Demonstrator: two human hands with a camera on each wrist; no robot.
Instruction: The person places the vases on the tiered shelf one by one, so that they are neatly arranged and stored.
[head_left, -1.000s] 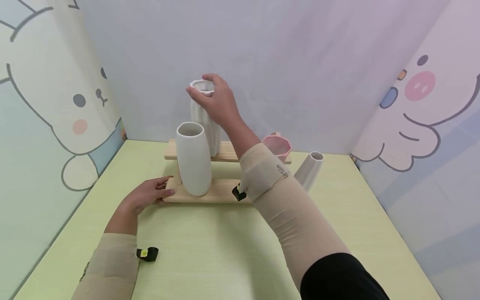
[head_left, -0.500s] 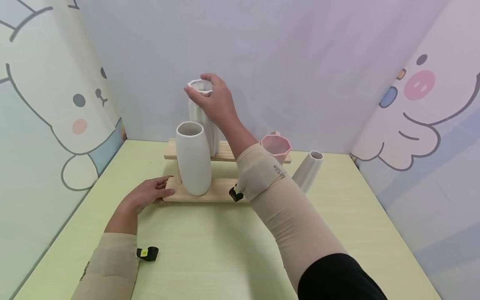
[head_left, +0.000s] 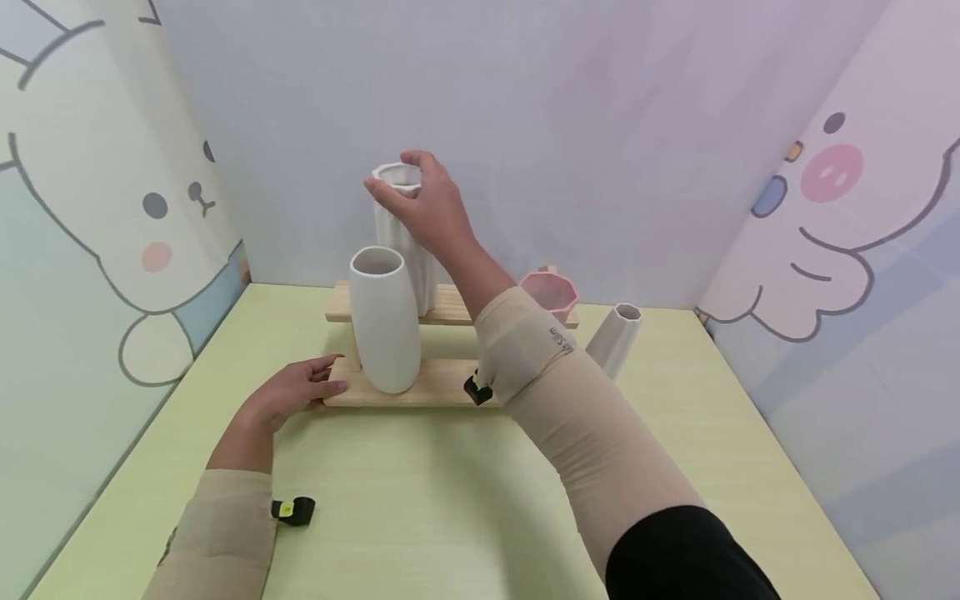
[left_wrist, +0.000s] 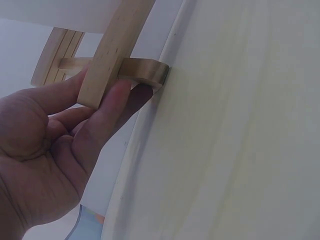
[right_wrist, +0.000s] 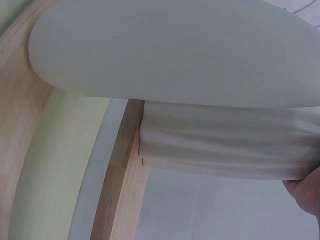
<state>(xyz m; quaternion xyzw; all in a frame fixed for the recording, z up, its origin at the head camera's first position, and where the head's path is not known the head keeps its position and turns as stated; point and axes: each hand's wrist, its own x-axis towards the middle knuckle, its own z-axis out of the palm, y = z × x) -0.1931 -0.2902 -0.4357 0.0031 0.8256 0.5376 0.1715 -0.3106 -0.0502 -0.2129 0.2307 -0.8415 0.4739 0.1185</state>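
Observation:
A two-tier wooden stand (head_left: 450, 383) sits on the table. My left hand (head_left: 296, 387) pinches the left end of its lower board; in the left wrist view, the board end (left_wrist: 97, 75) lies between the thumb and fingers. On the upper tier stands a tall fluted white vase (head_left: 427, 279), held at the rim by my right hand (head_left: 435, 208) with thumb in front and fingers behind. A smooth white vase (head_left: 385, 325) stands upright on the lower tier, in front of it. In the right wrist view, the fluted vase's base (right_wrist: 165, 135) meets the upper board.
A pink faceted cup-like vessel (head_left: 551, 293) is at the upper tier's right end. A narrow white vase (head_left: 615, 340) appears to the right, partly hidden by my right forearm. Behind the table (head_left: 390, 508) rises a plain wall (head_left: 562, 150); cartoon-printed panels flank both sides.
The fluted vase and my right hand have shifted slightly left. My left hand keeps its hold on the board end, and the smooth vase stays in place.

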